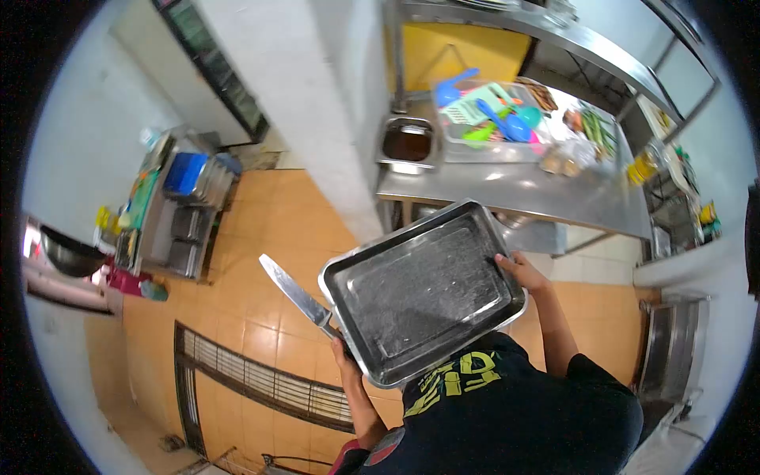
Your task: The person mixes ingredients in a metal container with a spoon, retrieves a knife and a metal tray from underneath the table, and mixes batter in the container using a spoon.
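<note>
A deep rectangular metal tray [423, 285] is held out in front of my dark shirt, tilted, its inside facing up and looking wet or worn. My right hand [522, 273] grips its right rim, thumb over the edge and the other fingers mostly hidden beneath. At the tray's lower left corner, my left hand [347, 362] is closed around the handle of a large knife [297, 297] and lies against the tray's side. The broad blade points up and left, away from the tray. The tray partly hides the left fingers.
Ahead stands a steel table [554, 190] bearing a clear plastic tub [483, 152] of colourful utensils, a steel pan [408, 146] of brown contents, bagged food, vegetables and an oil bottle [645, 165]. A white pillar [317, 103] rises left of it. A drain grate [261, 376] crosses the tiled floor.
</note>
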Tool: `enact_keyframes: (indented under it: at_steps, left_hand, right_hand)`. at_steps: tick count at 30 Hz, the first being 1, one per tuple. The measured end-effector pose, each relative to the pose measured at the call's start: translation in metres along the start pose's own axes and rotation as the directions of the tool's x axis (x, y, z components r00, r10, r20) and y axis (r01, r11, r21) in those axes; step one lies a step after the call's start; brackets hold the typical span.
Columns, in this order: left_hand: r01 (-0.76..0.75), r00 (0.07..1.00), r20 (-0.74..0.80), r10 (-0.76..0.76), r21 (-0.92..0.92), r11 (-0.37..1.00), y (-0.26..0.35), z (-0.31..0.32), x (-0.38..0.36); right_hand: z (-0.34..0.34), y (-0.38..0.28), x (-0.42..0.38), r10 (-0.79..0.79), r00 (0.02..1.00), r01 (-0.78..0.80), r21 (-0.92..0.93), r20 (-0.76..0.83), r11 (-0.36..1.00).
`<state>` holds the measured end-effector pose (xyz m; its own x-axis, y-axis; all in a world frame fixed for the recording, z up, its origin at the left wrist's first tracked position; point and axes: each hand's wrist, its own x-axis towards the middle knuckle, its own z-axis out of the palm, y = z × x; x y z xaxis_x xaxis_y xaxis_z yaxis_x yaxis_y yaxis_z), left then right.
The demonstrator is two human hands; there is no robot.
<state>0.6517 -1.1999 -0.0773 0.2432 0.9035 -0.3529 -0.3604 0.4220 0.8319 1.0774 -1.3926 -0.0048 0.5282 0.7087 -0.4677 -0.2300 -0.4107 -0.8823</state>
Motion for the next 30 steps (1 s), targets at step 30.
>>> enact_keyframes:
  at_steps: [30]
  left_hand:
    - [0.213,0.931,0.261,-0.256,0.183,0.96,-0.197,0.378,-0.095]
  right_hand:
    - [-0.407,0.147,-0.011,0.336,0.665,0.348,0.675,-0.667,0.65]
